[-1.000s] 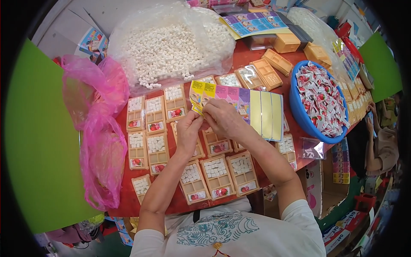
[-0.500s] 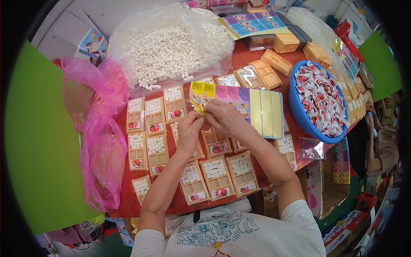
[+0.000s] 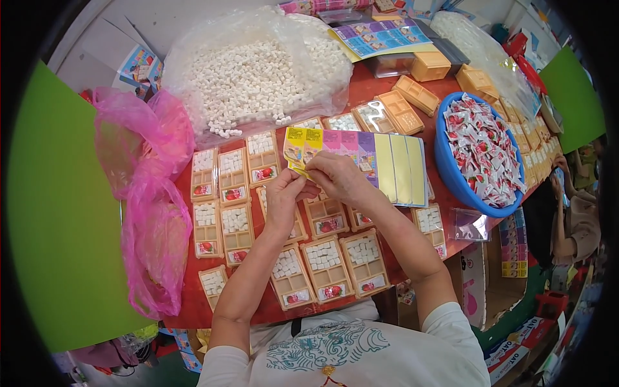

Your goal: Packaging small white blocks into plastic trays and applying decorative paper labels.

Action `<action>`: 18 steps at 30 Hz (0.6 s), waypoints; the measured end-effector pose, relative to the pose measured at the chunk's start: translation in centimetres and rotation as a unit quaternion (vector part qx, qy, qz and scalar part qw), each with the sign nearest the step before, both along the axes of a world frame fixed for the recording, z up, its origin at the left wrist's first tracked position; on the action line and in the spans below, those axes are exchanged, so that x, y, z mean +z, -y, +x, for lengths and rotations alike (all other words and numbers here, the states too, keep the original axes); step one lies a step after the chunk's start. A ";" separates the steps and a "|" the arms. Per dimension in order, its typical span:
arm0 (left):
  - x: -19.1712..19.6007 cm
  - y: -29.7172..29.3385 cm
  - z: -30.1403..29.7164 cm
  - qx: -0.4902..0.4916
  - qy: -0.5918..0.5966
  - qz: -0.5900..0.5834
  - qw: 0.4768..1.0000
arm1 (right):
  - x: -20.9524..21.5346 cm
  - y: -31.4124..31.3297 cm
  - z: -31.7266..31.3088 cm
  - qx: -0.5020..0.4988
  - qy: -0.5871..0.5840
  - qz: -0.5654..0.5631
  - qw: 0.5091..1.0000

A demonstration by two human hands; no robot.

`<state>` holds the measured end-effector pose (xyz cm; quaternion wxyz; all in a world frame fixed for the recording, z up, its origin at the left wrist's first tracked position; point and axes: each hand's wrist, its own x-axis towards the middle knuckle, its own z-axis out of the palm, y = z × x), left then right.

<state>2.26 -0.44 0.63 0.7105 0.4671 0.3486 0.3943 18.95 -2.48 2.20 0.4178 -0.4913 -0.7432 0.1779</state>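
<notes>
A sticker sheet (image 3: 342,147) with yellow, pink and purple labels lies across several trays; bare pale-yellow backing strips show at its right end. At its lower left corner, my right hand (image 3: 340,178) pinches the edge of the yellow labels. My left hand (image 3: 284,197) is closed beside it, fingertips at the same lifted corner. Whether a label has come off the backing there is hidden by the fingers. Under and around my hands stand tan trays (image 3: 324,258) with white cubes in one compartment and a small strawberry-printed packet in another.
A big clear bag of white cubes (image 3: 251,84) lies at the back. A blue basin (image 3: 445,158) heaped with strawberry-printed packets stands to the right. Crumpled pink plastic (image 3: 155,238) hangs on the left. Tan trays (image 3: 400,111) lie behind the sheet. Another person's arms (image 3: 564,226) show far right.
My hands and the sticker sheet have shifted slightly, and the yellow corner between my fingers is bent differently. At the far upper right, a coloured sheet has mostly gone from sight.
</notes>
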 end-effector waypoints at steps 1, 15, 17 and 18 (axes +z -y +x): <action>0.0 -0.1 0.0 -0.002 0.004 -0.007 1.000 | 0.0 -0.1 0.1 0.003 -0.014 0.008 1.000; -0.4 -0.2 -0.3 -0.036 0.065 -0.021 0.997 | -1.3 -0.2 0.0 -0.004 -0.091 0.001 0.996; -0.5 -0.2 -0.4 -0.039 0.068 -0.014 0.997 | -1.0 -0.1 -0.1 -0.016 -0.138 -0.111 0.984; -0.5 -0.2 -0.3 -0.040 0.068 -0.013 0.997 | -1.1 -0.1 0.0 -0.016 -0.137 -0.111 0.984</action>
